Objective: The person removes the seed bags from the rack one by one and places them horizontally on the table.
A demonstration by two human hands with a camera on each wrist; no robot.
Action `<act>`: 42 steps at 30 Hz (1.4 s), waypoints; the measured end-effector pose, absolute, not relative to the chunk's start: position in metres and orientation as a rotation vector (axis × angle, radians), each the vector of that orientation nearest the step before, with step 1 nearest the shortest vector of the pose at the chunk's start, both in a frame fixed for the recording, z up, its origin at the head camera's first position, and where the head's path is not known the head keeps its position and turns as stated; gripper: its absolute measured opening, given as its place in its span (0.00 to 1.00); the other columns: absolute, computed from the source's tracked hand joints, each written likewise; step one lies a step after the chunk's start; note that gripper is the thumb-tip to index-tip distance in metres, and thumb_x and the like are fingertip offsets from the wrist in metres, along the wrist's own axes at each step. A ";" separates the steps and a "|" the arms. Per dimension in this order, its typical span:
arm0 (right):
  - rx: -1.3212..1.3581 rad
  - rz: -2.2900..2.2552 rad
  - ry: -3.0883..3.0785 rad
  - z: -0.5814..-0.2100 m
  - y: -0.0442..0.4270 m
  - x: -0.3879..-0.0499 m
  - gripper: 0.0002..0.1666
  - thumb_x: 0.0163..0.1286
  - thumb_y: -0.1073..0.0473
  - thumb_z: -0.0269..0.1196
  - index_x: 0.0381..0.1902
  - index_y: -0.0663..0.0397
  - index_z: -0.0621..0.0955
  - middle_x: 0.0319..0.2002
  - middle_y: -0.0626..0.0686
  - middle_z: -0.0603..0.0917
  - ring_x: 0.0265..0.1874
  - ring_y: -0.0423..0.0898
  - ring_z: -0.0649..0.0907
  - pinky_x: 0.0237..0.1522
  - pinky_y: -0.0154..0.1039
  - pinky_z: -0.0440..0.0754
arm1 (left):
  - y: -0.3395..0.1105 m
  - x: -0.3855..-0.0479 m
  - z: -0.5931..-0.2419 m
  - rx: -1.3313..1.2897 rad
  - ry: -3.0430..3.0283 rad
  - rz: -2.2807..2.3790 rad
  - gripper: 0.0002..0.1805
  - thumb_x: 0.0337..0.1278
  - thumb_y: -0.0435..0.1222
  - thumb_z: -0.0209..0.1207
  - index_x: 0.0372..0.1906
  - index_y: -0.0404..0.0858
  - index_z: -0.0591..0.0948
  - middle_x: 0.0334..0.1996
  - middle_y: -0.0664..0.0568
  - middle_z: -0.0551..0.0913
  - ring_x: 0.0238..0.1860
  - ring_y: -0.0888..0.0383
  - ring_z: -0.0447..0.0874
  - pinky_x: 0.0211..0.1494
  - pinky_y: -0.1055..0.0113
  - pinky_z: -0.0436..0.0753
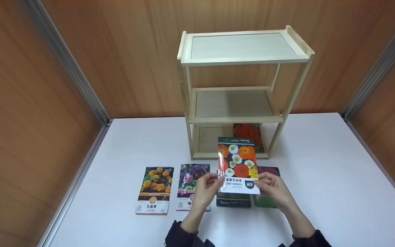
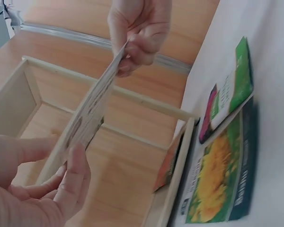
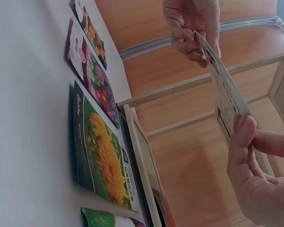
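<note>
Both hands hold a flower seed packet (image 1: pixel 237 164) up in front of the shelf, its picture of orange and white poppies facing the head camera, with the lettering upside down. My left hand (image 1: pixel 205 190) pinches its lower left edge between thumb and fingers. On the opposite edge, the right hand (image 1: pixel 275 190) pinches the lower right corner. In both wrist views the packet shows nearly edge-on. Under it on the table lie a yellow-flower packet (image 3: pixel 106 158) and a green-ended packet (image 2: pixel 232 90), both partly hidden in the head view.
A three-tier wooden shelf (image 1: pixel 235 119) stands at the back of the white table (image 1: pixel 91 192). One red-flower packet (image 1: pixel 247 133) lies on its bottom tier. To the left are a marigold packet (image 1: pixel 155 188) and a purple-flower packet (image 1: pixel 193 178). Wooden panels (image 1: pixel 132 58) enclose the table.
</note>
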State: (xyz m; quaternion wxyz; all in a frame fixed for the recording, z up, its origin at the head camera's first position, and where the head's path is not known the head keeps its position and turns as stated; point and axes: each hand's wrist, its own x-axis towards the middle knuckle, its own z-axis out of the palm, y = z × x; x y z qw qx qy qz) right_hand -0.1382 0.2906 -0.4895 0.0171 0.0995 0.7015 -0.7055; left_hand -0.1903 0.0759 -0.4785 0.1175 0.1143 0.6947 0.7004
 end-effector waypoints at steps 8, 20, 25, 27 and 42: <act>0.438 -2.286 2.210 -0.491 0.279 -0.146 0.12 0.60 0.66 0.59 0.38 0.69 0.71 0.30 0.57 0.82 0.26 0.48 0.81 0.29 0.36 0.80 | 0.119 -0.167 -0.504 0.011 1.707 2.463 0.25 0.52 0.36 0.59 0.51 0.24 0.69 0.40 0.42 0.79 0.41 0.51 0.80 0.42 0.64 0.78; 0.524 -2.323 2.206 -0.496 0.260 -0.146 0.09 0.60 0.67 0.58 0.36 0.67 0.72 0.31 0.57 0.83 0.24 0.47 0.79 0.24 0.33 0.78 | 0.129 -0.157 -0.509 -0.095 1.647 2.625 0.19 0.53 0.28 0.56 0.49 0.21 0.70 0.40 0.38 0.79 0.40 0.50 0.80 0.40 0.64 0.79; 0.439 -2.295 2.168 -0.497 0.265 -0.142 0.13 0.59 0.65 0.60 0.39 0.68 0.70 0.32 0.57 0.83 0.24 0.46 0.79 0.25 0.33 0.78 | 0.121 -0.158 -0.509 -0.016 1.683 2.565 0.19 0.52 0.29 0.57 0.48 0.22 0.71 0.39 0.39 0.79 0.39 0.50 0.81 0.39 0.63 0.79; 0.397 -2.272 2.147 -0.497 0.269 -0.141 0.18 0.59 0.62 0.60 0.43 0.69 0.69 0.33 0.57 0.82 0.25 0.45 0.79 0.27 0.33 0.78 | 0.117 -0.159 -0.509 0.017 1.677 2.525 0.19 0.52 0.29 0.57 0.47 0.22 0.71 0.38 0.39 0.80 0.39 0.50 0.81 0.39 0.63 0.80; 0.290 -2.201 2.071 -0.489 0.329 -0.129 0.28 0.64 0.58 0.56 0.54 0.73 0.62 0.35 0.56 0.81 0.29 0.45 0.82 0.35 0.37 0.80 | 0.064 -0.167 -0.513 0.209 1.510 2.063 0.22 0.50 0.28 0.57 0.51 0.24 0.69 0.43 0.38 0.79 0.41 0.47 0.80 0.40 0.61 0.79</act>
